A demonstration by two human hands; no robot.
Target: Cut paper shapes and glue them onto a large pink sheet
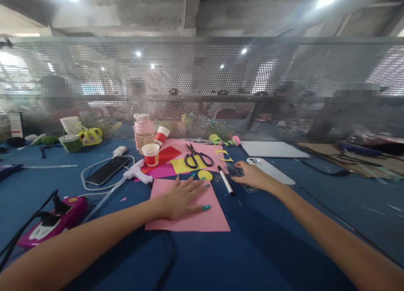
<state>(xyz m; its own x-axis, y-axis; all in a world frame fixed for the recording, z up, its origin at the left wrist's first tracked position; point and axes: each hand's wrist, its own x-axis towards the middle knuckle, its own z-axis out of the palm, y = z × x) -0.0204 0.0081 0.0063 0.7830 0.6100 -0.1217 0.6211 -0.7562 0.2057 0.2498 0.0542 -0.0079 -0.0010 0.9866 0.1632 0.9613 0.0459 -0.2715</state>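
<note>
My left hand [186,197] lies flat with fingers spread on a pink paper sheet [202,219], pressing it to the blue table. Its fingertips reach towards a small yellow paper circle [205,175] just past the sheet's far edge. To the right, my right hand [251,175] curls its thumb and fingers around a clear plastic piece [234,170], whose shape is hard to make out. Between the hands rests a black-and-white marker [226,180]. Black-handled scissors [198,157] lie slightly open on yellow and pink papers beyond my left hand.
A white phone [274,172] and white flat slab [273,149] sit at right. At left are a glue gun [138,172], a black phone [107,170] with cable, and a magenta power strip [58,221]. Paper cups [150,154] and a pink-lidded bottle [144,133] stand behind, before a perforated screen [195,80].
</note>
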